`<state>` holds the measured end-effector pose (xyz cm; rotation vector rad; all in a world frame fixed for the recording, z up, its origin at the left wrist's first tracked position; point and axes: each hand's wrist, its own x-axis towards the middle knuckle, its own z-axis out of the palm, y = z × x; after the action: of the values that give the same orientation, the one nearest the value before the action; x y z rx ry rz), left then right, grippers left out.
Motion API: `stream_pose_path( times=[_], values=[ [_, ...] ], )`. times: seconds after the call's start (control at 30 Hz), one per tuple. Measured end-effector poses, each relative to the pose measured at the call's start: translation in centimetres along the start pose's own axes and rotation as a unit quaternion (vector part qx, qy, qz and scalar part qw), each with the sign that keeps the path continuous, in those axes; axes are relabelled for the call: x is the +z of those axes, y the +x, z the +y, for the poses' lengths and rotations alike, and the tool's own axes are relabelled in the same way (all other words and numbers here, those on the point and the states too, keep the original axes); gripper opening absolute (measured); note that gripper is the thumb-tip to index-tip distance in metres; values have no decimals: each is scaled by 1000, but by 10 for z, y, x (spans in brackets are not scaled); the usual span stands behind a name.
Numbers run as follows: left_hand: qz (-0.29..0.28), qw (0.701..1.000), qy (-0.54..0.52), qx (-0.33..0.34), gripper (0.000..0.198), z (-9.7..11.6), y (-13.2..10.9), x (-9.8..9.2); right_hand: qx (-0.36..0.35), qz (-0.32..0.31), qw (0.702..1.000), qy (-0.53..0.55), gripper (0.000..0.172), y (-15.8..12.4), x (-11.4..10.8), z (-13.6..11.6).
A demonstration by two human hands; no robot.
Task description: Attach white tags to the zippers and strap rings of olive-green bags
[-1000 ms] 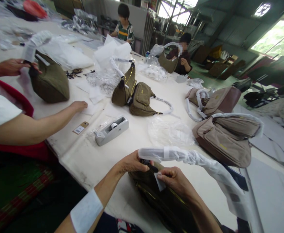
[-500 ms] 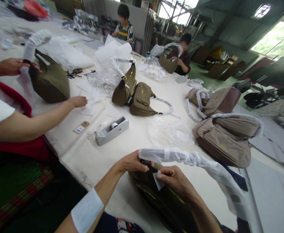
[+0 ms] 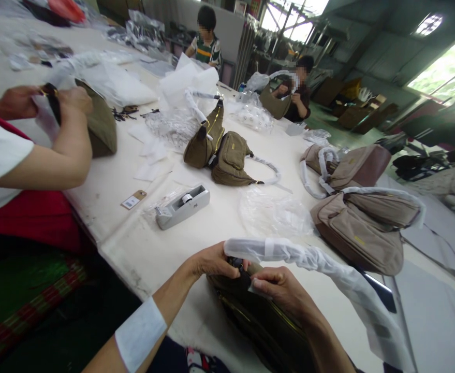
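Observation:
An olive handbag [image 3: 258, 324] with gold zips lies tilted at the table's near edge. Its strap [image 3: 308, 254], wrapped in white film, arches up and over to the right. My left hand [image 3: 214, 260] is closed around the strap's near end, where dark hardware joins the bag. Beside it, my right hand [image 3: 283, 287] pinches a small white sheet [image 3: 260, 291] against the dark tab there. Fingers hide most of the sheet.
A tape dispenser [image 3: 183, 206] and a tag [image 3: 133, 199] lie ahead. Clear plastic film [image 3: 276, 210], olive bags [image 3: 231, 158] and beige bags [image 3: 361, 230] are farther out. At left a co-worker's hands [image 3: 72, 101] work on another olive bag [image 3: 101, 122].
The white sheet in my right hand has folded in against the dark tab and shows less. The co-worker's outstretched hand at left has drawn back to their bag.

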<state>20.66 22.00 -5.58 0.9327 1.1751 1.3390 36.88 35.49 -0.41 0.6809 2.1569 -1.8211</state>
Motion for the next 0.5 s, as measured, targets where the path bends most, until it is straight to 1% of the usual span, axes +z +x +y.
stream_pose_path(
  times=[0.1, 0.2, 0.27, 0.37, 0.43, 0.5],
  values=[
    [5, 1000, -13, 1, 25, 3, 1, 2, 7, -5, 998, 55, 30, 1, 6, 7],
    [8, 999, -35, 3, 22, 6, -1, 6, 35, 11, 991, 132, 33, 5, 17, 13],
    [19, 999, -51, 5, 28, 7, -4, 9, 63, 40, 978, 193, 36, 7, 26, 16],
    [40, 998, -49, 13, 40, 9, -9, 11, 102, 111, 949, 277, 40, 5, 37, 19],
    [25, 998, -52, 16, 44, 11, -12, 10, 102, 159, 935, 301, 40, 3, 41, 20],
    [-5, 997, -68, 19, 40, 13, -13, 8, 87, 176, 934, 297, 38, 2, 41, 20]
  ],
)
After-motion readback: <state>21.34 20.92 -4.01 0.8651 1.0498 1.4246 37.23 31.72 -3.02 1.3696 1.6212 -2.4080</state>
